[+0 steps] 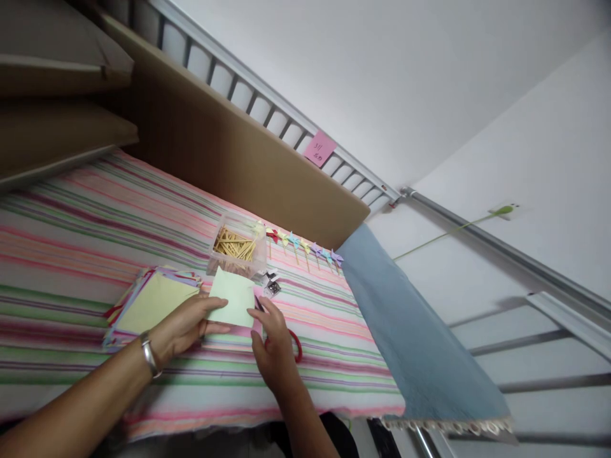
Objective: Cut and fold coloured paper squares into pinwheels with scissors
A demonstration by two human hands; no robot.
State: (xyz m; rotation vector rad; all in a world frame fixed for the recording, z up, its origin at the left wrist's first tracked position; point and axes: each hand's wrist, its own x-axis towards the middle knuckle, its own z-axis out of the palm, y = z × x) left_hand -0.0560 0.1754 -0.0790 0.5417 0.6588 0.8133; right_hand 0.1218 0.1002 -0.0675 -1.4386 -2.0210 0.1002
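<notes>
A light green square of paper [231, 298] is held up a little above the table. My left hand [193, 321] pinches its left edge, thumb on top and fingers beneath. At the right edge, my right hand [273, 337] has its fingertips closed on the sheet. Pink paper [258, 326] shows partly behind the green sheet. A red-handled pair of scissors [298, 348] sits at my right hand, largely hidden by it; a dark blade appears near the fingers. Left of my hands lies a stack of coloured paper [157, 302], pale yellow on top.
A clear plastic box [260, 251] of wooden sticks stands beyond the paper. Small metal items [272, 285] lie beside it. Several paper pinwheels on sticks [305, 245] line the back of the striped tablecloth [334, 356]. A cardboard panel [229, 152] rises behind; blue cloth [410, 343] hangs right.
</notes>
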